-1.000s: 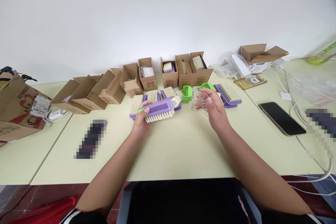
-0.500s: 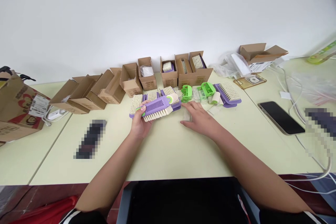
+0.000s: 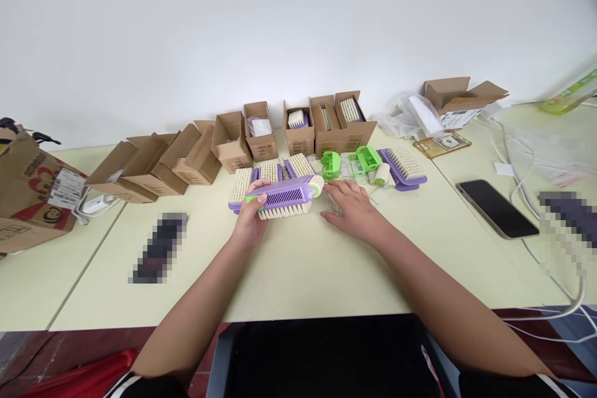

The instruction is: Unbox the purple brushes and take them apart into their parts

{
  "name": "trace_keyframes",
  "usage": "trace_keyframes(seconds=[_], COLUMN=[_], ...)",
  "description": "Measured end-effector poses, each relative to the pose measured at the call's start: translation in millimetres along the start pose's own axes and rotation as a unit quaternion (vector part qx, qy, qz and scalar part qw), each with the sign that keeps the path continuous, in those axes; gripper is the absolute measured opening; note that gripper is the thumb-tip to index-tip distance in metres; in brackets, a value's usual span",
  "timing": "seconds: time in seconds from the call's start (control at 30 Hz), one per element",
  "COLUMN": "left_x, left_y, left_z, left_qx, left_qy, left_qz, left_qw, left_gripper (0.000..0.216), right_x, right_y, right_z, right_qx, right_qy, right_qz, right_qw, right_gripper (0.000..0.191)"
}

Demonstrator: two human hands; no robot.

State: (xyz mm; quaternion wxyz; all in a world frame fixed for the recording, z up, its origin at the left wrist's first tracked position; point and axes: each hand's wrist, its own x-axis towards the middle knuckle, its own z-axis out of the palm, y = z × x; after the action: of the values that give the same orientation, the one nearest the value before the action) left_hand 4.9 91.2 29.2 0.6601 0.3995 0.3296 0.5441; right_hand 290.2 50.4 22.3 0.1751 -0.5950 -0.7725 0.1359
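My left hand [image 3: 252, 219] is closed around one end of a purple brush [image 3: 284, 194] with pale bristles facing down. The brush has a slotted side, a green piece near my thumb and a cream roller end on the right. Behind it lie more purple brushes [image 3: 242, 183], bristles up. My right hand [image 3: 351, 208] rests on the table, fingers stretched and thumb apart. A clear plastic piece [image 3: 333, 204] shows between thumb and fingers; whether they touch it is unclear. Just beyond are green plastic holders [image 3: 368, 158] and a cream roller [image 3: 382, 174].
Open cardboard boxes [image 3: 198, 165] line the wall, some with brushes inside. A purple brush pad [image 3: 403, 165] lies right of the holders. Farther right are a phone [image 3: 498, 208], white cables [image 3: 576, 298] and plastic bags. A large carton [image 3: 35, 199] stands at left.
The brush in my left hand has turned, so its roller end now sits lower and farther right, nearer my right fingers. My right hand has barely moved.
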Motion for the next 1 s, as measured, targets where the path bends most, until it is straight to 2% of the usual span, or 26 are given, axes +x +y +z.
trace_keyframes(seconds=[0.13,0.27,0.4,0.57,0.67,0.73,0.83,0.93,1.0], left_x=[-0.4,-1.8,-2.5,-5.7,-12.7,-18.1,-22.2,-20.7,-19.4], left_y=[0.7,1.7,1.4,2.2,-0.8,-6.3,-17.3,-23.5,-21.3], left_z=[0.3,1.0,1.6,5.8,12.3,16.4,17.9,13.9,11.4], left_qx=[0.012,0.022,0.031,0.028,0.013,0.003,0.0,0.051,0.095], left_qy=[-0.005,-0.003,-0.005,-0.02,-0.025,-0.044,-0.103,-0.153,-0.186], left_qz=[0.007,0.007,0.008,-0.003,-0.06,-0.121,-0.192,-0.169,-0.128], left_qw=[1.0,1.0,0.999,0.999,0.998,0.992,0.976,0.972,0.97], left_gripper=[0.061,0.063,0.063,0.062,0.055,0.051,0.063,0.068,0.065], right_x=[0.8,-1.5,-5.4,-7.5,-7.7,-7.9,-7.7,-7.1,-7.0], right_y=[-3.0,-7.2,-7.4,-10.1,-13.6,-13.4,-8.0,-3.7,-6.7], right_z=[-8.1,-14.8,-16.4,-16.7,-17.9,-18.8,-21.3,-24.9,-26.0], right_qx=[0.072,0.206,0.316,0.296,0.296,0.339,0.429,0.465,0.466], right_qy=[0.071,0.148,0.163,0.173,0.182,0.176,0.171,0.149,0.096], right_qz=[0.006,-0.01,-0.058,-0.158,-0.182,-0.165,-0.079,0.02,0.045], right_qw=[0.995,0.967,0.933,0.926,0.92,0.909,0.884,0.873,0.878], right_gripper=[0.058,0.043,0.047,0.06,0.053,0.041,0.033,0.04,0.045])
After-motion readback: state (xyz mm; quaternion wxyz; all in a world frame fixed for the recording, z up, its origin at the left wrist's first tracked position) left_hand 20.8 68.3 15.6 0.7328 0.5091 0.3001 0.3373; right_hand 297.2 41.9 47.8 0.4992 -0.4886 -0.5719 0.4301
